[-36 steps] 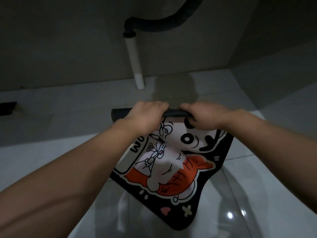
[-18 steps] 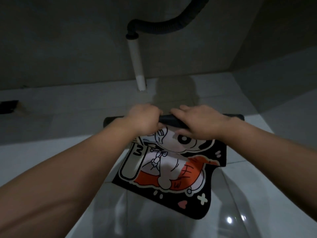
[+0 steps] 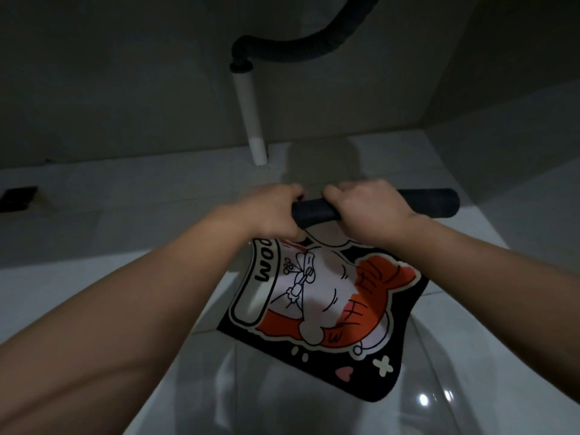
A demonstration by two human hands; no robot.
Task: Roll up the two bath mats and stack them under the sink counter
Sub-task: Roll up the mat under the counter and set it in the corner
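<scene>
Gripping the rolled black end of the bath mat [image 3: 317, 296] with left hand [image 3: 273, 211] and right hand [image 3: 367, 211], fingers curled over it, printed part lying on the tiled floor [image 3: 94, 284] below the drain pipe [image 3: 249, 114]

Bath mat [image 3: 317, 296]: matt, printed cloth, seemingly rubbery black backing. Floor tiles [image 3: 489, 356]: glossy. Drain hose [image 3: 301, 48]: ribbed plastic.
</scene>
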